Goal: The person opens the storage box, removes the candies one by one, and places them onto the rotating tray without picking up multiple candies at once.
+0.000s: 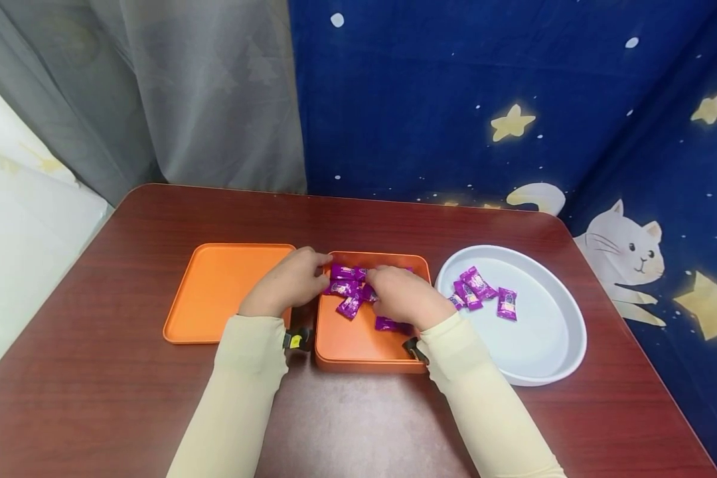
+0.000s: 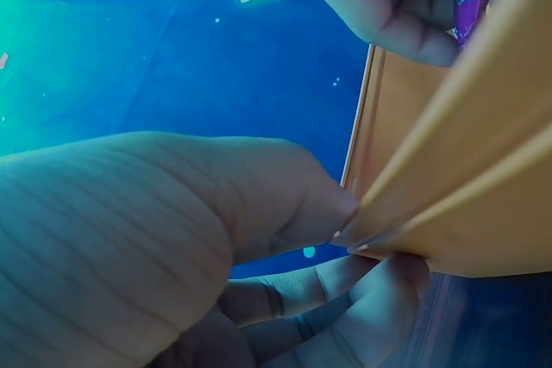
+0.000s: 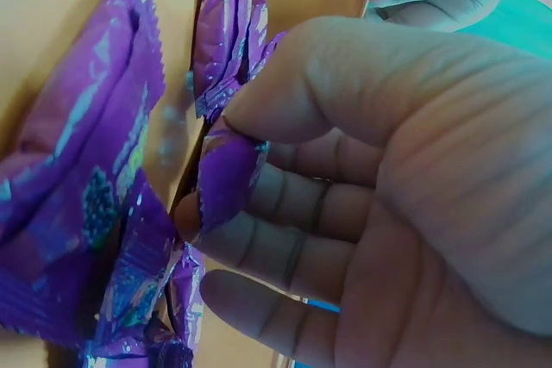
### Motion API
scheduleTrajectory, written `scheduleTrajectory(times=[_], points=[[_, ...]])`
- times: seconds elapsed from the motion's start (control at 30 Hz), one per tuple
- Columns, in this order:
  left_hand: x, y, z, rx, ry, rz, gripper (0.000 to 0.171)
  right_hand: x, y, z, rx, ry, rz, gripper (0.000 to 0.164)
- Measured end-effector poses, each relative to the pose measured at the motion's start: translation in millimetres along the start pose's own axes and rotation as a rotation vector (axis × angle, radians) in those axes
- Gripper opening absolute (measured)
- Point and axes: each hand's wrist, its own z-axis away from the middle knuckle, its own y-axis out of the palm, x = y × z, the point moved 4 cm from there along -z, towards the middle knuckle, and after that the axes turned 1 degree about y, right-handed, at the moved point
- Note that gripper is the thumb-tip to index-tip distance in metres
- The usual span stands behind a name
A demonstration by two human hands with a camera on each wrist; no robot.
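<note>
An orange rectangular box [image 1: 358, 338] stands in front of me with several purple wrapped candies [image 1: 349, 306] inside, mostly toward its far left. My left hand [image 1: 287, 282] is at the box's left side; the left wrist view shows its thumb and fingers pinching the box rim [image 2: 379, 221]. Over the inside of the box, my right hand [image 1: 409, 292] pinches a purple candy [image 3: 228, 174] between thumb and fingers. More candies [image 3: 82, 152] lie close to those fingers in the right wrist view. From the head view, the right hand's fingertips are partly hidden.
A round white tray [image 1: 538, 352] to the right holds several purple candies [image 1: 477, 283]. On the left, a flat orange lid [image 1: 227, 282] lies on the dark red-brown table [image 1: 107, 372]. Grey and blue curtains [image 1: 406, 99] hang behind the table's far edge.
</note>
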Motion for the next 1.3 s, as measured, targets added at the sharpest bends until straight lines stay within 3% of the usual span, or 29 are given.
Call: scheduleTrajectory(times=[0.33, 0.7, 1.3], points=[[-0.6, -0.7, 0.4, -0.005, 0.007, 0.006, 0.047, 0, 0, 1, 0.007, -0.019, -0.059, 0.046], [-0.5, 0.2, 0.0, -0.004, 0.002, 0.004, 0.047, -3, -8, 4, -0.051, -0.051, -0.064, 0.046], [-0.7, -0.4, 0.0, -0.003, -0.001, -0.003, 0.048, -15, -40, 25, -0.112, 0.037, -0.147, 0.042]])
